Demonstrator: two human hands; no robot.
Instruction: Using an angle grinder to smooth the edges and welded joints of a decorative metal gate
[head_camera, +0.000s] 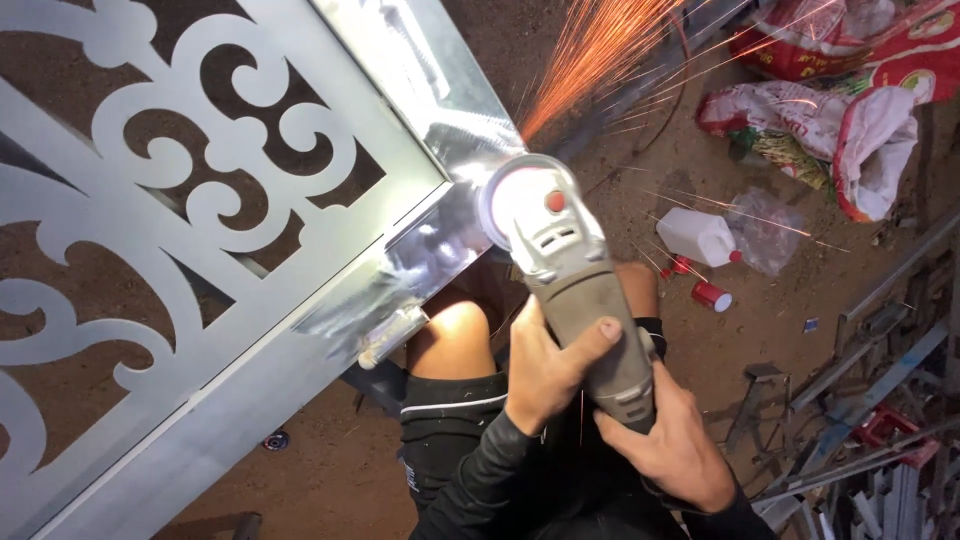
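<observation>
Left hand wraps the grey body of the angle grinder from the near side, thumb laid across the top, fingers curled tight underneath. Right hand closes around the tail end of the same body, fingers folded under and out of sight, so both hands are clamped on the tool with no gap showing. The grinder points away from the person, its disc pressed at the corner joint of the metal gate frame, where a fan of orange sparks shoots up and to the right. Judgement: the tool looks dense and rigid, prone to kick when the disc bites, so the two-handed hold on the waist and the tail suits it; the disc end and guard are not places to touch. The frame is stiff bright steel with a cut scrollwork panel to the left, likely heavy with hard edges. A bare knee sits just below the frame, close to the work. On the dirt ground to the right lie a white plastic jug, a small red can, printed sacks, and a heap of metal bars, all in the sparks' general direction.
</observation>
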